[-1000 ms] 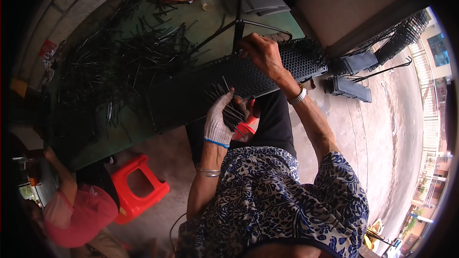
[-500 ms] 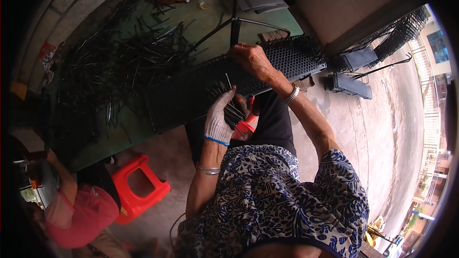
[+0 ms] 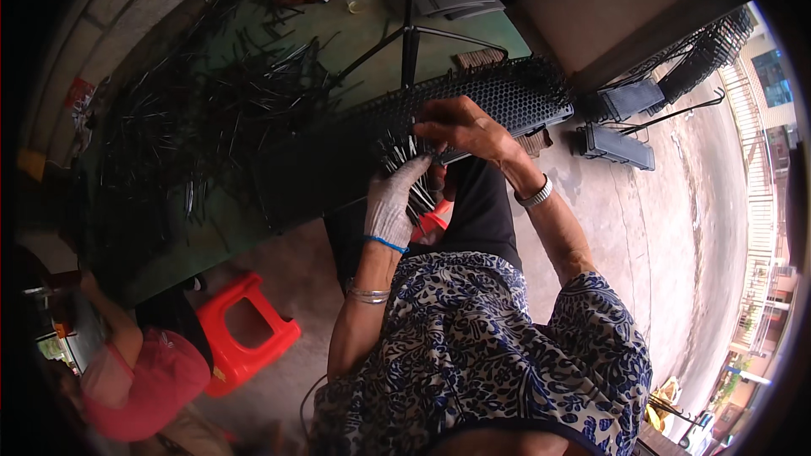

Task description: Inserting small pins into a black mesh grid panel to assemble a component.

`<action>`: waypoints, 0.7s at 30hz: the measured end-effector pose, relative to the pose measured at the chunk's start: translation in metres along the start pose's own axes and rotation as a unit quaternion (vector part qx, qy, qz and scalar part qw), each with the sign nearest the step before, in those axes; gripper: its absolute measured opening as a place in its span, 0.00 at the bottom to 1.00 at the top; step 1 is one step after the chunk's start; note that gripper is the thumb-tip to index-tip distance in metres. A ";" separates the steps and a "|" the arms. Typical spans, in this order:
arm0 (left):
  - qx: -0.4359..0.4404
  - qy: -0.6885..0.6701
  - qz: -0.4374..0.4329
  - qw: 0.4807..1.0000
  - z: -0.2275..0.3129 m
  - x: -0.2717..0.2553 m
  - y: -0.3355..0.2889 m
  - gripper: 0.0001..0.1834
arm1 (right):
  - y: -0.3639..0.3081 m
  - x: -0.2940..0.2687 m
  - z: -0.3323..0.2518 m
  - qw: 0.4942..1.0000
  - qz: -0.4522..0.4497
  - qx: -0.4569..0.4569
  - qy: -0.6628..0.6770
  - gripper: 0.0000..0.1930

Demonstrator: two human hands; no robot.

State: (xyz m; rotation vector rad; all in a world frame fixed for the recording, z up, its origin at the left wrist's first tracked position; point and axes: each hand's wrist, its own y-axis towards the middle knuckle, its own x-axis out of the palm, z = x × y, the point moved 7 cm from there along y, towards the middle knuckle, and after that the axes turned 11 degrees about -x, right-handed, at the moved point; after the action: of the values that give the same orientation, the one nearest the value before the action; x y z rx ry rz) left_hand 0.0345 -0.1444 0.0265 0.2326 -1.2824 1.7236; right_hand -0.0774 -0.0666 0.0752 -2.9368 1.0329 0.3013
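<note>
Thin rods (image 3: 420, 200): likely light, stiff, slippery; take mid-length!
Left grip (image 3: 390, 205): wrapped round them, tips fanning beyond.
Right grip (image 3: 465, 129): beside those tips; pinching? Can't tell.

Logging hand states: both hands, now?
Left hand: closed around a bundle of thin rods.
Right hand: partly curled near them; cannot tell if holding one.

Blue-and-white patterned top (image 3: 481, 338), blue-edged white glove (image 3: 389, 214), silvery wristbands (image 3: 535, 193)

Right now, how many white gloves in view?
1: the white glove on the left hand, which holds thin dark rods. The right hand is bare; others may be hidden.
</note>
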 end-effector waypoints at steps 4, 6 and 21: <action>0.006 0.103 -0.002 0.995 0.000 0.001 0.001 0.09 | -0.002 -0.008 -0.002 0.998 0.049 0.026 -0.005 0.13; 0.007 0.122 0.005 0.992 0.001 0.002 0.000 0.08 | 0.001 -0.007 0.002 0.999 0.040 0.007 0.019 0.12; -0.029 0.034 0.024 0.999 -0.002 -0.008 0.007 0.09 | 0.002 -0.047 -0.043 0.968 0.189 -0.123 -0.110 0.08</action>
State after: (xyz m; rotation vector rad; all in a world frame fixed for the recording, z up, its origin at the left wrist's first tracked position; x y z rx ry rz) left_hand 0.0346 -0.1473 0.0157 0.1094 -1.2963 1.7169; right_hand -0.1065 -0.0423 0.1262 -2.7932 1.6167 0.7958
